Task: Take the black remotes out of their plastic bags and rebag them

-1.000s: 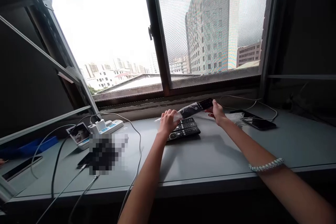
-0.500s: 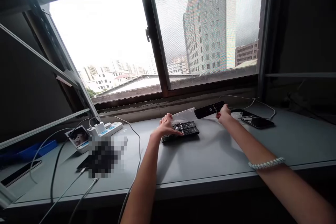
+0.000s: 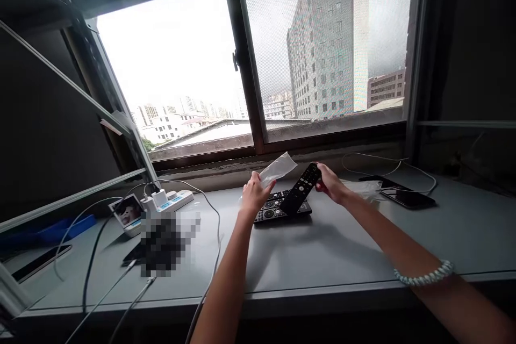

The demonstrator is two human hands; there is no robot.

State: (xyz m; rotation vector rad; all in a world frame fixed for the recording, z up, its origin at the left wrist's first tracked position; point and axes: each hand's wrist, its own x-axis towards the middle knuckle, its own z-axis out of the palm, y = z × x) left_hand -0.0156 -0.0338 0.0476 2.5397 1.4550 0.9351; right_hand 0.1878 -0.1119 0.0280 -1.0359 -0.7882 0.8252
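Observation:
My right hand (image 3: 331, 183) grips one end of a black remote control (image 3: 300, 189), which tilts down to the left over other remotes. Those black remotes (image 3: 269, 214) lie side by side on the grey desk, partly covered by the held one. A clear plastic sleeve (image 3: 280, 167) is held up in my left hand (image 3: 256, 192), between thumb and fingers, just behind the remotes. Another clear plastic piece (image 3: 365, 188) lies on the desk beyond my right wrist.
A dark phone (image 3: 409, 196) with a white cable lies at the right of the desk (image 3: 322, 263). At the left are a power strip (image 3: 177, 201), a small photo (image 3: 126, 212), a blurred dark object (image 3: 161, 244), cables and a blue tray (image 3: 83, 224).
The held remote has come out of the plastic sleeve and swung down to the left over the other remotes. My left hand has lifted with the sleeve. The view has shifted slightly.

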